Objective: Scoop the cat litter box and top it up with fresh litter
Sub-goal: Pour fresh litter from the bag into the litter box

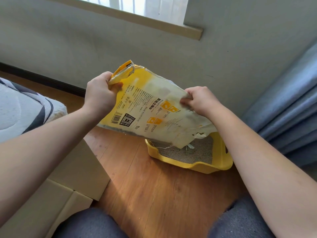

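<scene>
A yellow and white litter bag (151, 114) hangs upside down in the air, its torn mouth pointing down over the yellow litter box (221, 162). My left hand (101, 93) grips the bag's upper left corner. My right hand (199, 98) pinches its right edge. The box sits on the wood floor against the wall and holds grey litter (187, 153). A white scoop (190, 146) lies partly hidden in the litter under the bag's mouth. I cannot tell whether litter is falling.
Cardboard boxes (68, 177) stand at my left, with a grey and white cushion (22, 109) behind them. Blue curtains (291, 109) hang to the right of the litter box. My knees (89, 224) are at the bottom edge.
</scene>
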`<action>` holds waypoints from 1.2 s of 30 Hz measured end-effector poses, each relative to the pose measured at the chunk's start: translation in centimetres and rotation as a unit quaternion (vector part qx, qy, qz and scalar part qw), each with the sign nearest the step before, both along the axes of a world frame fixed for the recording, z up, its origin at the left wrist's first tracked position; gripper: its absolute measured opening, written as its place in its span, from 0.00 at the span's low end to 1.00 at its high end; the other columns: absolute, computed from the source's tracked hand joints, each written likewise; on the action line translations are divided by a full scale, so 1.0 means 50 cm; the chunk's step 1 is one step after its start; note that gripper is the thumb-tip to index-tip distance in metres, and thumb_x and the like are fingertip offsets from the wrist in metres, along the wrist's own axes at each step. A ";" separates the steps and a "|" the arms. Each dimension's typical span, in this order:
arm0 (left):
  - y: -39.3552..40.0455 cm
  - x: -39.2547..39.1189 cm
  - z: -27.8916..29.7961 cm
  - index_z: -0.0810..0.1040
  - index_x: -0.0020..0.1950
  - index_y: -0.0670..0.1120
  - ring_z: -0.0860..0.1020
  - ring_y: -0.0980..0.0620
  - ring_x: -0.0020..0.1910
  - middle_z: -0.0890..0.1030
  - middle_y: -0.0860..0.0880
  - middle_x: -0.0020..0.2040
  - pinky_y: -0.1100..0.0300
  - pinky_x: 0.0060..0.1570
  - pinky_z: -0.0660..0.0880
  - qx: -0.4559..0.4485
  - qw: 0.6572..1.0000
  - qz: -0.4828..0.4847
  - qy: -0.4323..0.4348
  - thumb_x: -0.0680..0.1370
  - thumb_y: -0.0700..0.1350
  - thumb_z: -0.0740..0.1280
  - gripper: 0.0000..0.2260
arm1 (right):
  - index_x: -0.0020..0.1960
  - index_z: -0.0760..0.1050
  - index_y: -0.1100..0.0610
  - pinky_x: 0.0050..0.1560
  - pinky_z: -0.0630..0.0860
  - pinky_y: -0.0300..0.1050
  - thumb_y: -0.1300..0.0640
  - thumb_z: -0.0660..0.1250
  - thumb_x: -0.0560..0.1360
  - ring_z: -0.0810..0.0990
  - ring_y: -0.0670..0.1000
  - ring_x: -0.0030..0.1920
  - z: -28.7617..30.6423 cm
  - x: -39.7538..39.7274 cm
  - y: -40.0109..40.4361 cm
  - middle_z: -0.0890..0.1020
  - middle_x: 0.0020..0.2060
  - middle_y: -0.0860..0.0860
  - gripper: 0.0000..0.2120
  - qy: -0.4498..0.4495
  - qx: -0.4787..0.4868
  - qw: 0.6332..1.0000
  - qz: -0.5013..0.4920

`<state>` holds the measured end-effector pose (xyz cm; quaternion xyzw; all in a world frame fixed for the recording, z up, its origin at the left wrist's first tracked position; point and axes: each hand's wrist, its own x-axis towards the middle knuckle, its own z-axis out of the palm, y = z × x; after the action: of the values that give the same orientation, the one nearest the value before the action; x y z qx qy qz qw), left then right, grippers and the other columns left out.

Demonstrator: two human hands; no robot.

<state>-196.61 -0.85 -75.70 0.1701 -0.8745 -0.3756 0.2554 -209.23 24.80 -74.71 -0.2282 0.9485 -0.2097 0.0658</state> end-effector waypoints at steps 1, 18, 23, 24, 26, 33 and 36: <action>0.002 0.000 0.000 0.76 0.44 0.47 0.73 0.57 0.35 0.76 0.53 0.37 0.63 0.31 0.66 0.001 1.000 -0.003 0.000 0.81 0.48 0.65 0.08 | 0.40 0.78 0.53 0.42 0.80 0.49 0.53 0.68 0.75 0.81 0.55 0.40 0.000 -0.001 0.003 0.83 0.38 0.52 0.06 -0.002 0.001 1.000 -0.002; 0.053 0.004 -0.009 0.80 0.43 0.46 0.79 0.46 0.39 0.81 0.48 0.38 0.49 0.38 0.76 -0.020 0.996 -0.084 -0.025 0.78 0.48 0.69 0.07 | 0.44 0.80 0.52 0.30 0.70 0.36 0.56 0.68 0.75 0.81 0.54 0.40 0.016 -0.011 0.074 0.83 0.40 0.52 0.03 -0.005 0.042 0.998 -0.047; 0.079 0.007 -0.010 0.81 0.45 0.47 0.81 0.47 0.40 0.82 0.48 0.40 0.47 0.39 0.79 -0.001 0.993 -0.111 -0.025 0.78 0.48 0.69 0.06 | 0.44 0.81 0.52 0.29 0.68 0.36 0.56 0.69 0.74 0.81 0.54 0.38 0.015 -0.020 0.095 0.83 0.40 0.52 0.03 -0.003 0.046 0.997 -0.060; 0.081 0.008 -0.010 0.81 0.46 0.47 0.81 0.48 0.41 0.82 0.48 0.40 0.47 0.40 0.80 0.002 0.993 -0.115 -0.028 0.78 0.48 0.69 0.06 | 0.44 0.81 0.51 0.29 0.68 0.36 0.56 0.69 0.74 0.80 0.53 0.38 0.015 -0.020 0.097 0.83 0.40 0.51 0.03 -0.005 0.046 0.997 -0.061; 0.085 0.010 -0.010 0.81 0.46 0.46 0.81 0.48 0.41 0.82 0.49 0.40 0.48 0.40 0.80 -0.001 0.992 -0.120 -0.030 0.78 0.49 0.69 0.06 | 0.45 0.82 0.51 0.28 0.67 0.36 0.56 0.69 0.74 0.80 0.53 0.37 0.017 -0.020 0.101 0.83 0.39 0.51 0.02 -0.009 0.049 0.997 -0.061; 0.099 0.011 -0.018 0.82 0.48 0.47 0.82 0.50 0.42 0.83 0.50 0.41 0.45 0.40 0.81 -0.015 0.988 -0.147 -0.036 0.77 0.50 0.70 0.07 | 0.41 0.80 0.50 0.29 0.68 0.37 0.53 0.71 0.74 0.78 0.50 0.35 0.019 -0.028 0.116 0.82 0.38 0.50 0.03 -0.015 0.082 0.995 -0.061; 0.101 0.012 -0.022 0.82 0.47 0.47 0.82 0.50 0.41 0.83 0.50 0.40 0.45 0.40 0.80 -0.022 0.987 -0.152 -0.039 0.77 0.50 0.70 0.07 | 0.42 0.81 0.50 0.29 0.67 0.37 0.54 0.71 0.74 0.80 0.51 0.35 0.015 -0.030 0.118 0.82 0.38 0.50 0.02 -0.018 0.088 0.994 -0.061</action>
<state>-196.03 4.19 -76.82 0.0443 -0.9075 -0.3840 0.1644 -210.74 30.70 -73.96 -0.1599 0.9740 -0.1332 0.0895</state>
